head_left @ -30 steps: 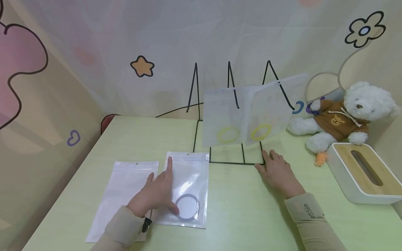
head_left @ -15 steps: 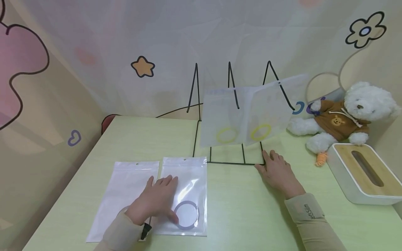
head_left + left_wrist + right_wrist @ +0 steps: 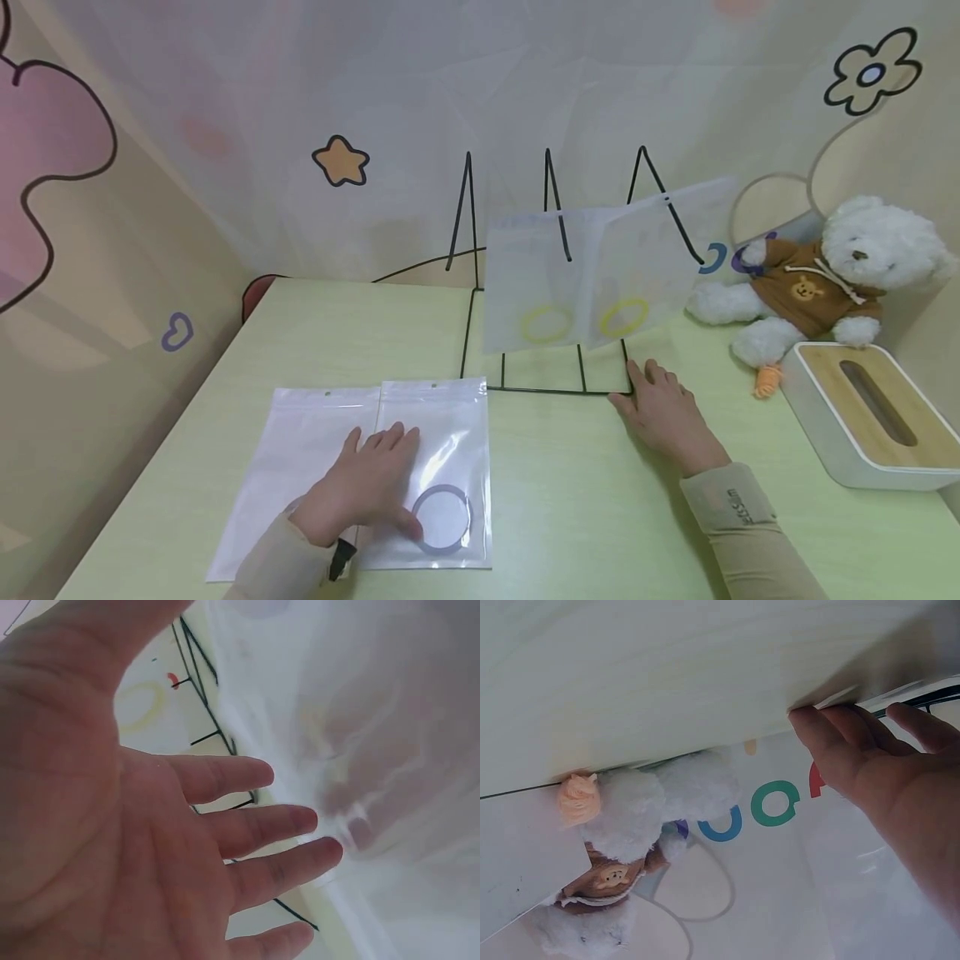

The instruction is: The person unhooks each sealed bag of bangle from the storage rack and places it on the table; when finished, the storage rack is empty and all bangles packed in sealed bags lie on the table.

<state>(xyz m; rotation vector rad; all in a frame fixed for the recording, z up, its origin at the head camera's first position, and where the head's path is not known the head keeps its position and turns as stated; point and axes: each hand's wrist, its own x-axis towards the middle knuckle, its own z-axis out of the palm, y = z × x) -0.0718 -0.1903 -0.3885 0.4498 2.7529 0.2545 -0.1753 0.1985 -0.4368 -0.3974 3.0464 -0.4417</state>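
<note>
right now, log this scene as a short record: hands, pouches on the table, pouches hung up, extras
left hand: fingers spread over the right pouch
right hand: at the near right corner of the black wire rack
table pouches: left pouch and right pouch, flat, side by side
hung pouches: left hanging pouch and right hanging pouch, both yellow-marked, on the rack
extras: teddy bear, wooden-topped box
</note>
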